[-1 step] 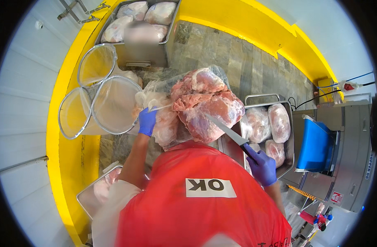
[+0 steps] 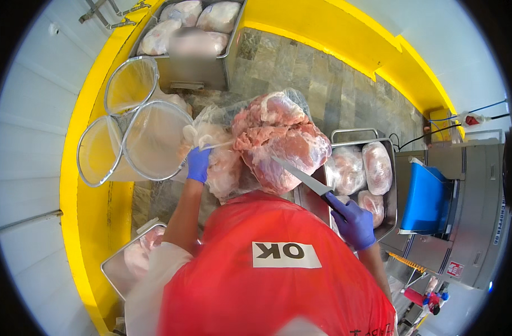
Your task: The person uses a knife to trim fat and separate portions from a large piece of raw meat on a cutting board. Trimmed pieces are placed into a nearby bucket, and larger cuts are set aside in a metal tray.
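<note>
Right hand (image 2: 354, 224) grips knife (image 2: 301, 176), blade angled up-left into bagged meat cut (image 2: 284, 143); left hand (image 2: 198, 163) pinches the bag's left edge.

Three metal trays of bagged meat (image 2: 200, 61) (image 2: 361, 168) (image 2: 134, 263), three clear round tubs (image 2: 130, 84) (image 2: 155, 140) (image 2: 96, 151), one knife (image 2: 301, 176), two blue-gloved hands (image 2: 198, 164) (image 2: 354, 224).

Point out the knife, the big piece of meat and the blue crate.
knife (image 2: 301, 176): head view, middle of blade.
big piece of meat (image 2: 289, 143): head view, its centre.
blue crate (image 2: 426, 199): head view, top face.
</note>
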Demonstrator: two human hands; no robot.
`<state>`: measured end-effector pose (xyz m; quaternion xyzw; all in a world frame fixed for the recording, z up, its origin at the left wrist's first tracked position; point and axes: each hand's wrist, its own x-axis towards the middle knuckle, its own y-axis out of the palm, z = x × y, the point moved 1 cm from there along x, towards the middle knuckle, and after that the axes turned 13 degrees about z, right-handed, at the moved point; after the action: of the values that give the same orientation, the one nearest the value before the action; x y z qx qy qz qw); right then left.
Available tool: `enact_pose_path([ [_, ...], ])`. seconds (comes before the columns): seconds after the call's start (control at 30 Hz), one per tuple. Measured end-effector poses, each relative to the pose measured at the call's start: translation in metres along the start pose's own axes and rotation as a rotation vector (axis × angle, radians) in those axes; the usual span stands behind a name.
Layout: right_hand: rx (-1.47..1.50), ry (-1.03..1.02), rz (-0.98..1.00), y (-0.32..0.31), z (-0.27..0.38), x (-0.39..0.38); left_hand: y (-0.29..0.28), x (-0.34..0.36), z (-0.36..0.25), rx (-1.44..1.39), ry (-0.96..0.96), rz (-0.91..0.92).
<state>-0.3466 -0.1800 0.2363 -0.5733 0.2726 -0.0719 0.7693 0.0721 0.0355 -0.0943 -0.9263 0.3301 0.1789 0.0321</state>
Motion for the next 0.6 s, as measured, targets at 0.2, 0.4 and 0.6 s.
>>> enact_pose_path([
  [0.2,-0.169,-0.027,0.153,-0.038,0.042,0.035,-0.003,0.02,0.021,-0.416,-0.168,0.022],
  [0.4,-0.346,-0.063,0.164,-0.054,0.083,0.066,-0.005,0.025,0.023,-0.539,-0.159,0.149],
  [0.6,-0.538,-0.099,0.25,-0.077,0.144,0.091,-0.024,0.048,0.052,-0.351,-0.071,0.329],
])
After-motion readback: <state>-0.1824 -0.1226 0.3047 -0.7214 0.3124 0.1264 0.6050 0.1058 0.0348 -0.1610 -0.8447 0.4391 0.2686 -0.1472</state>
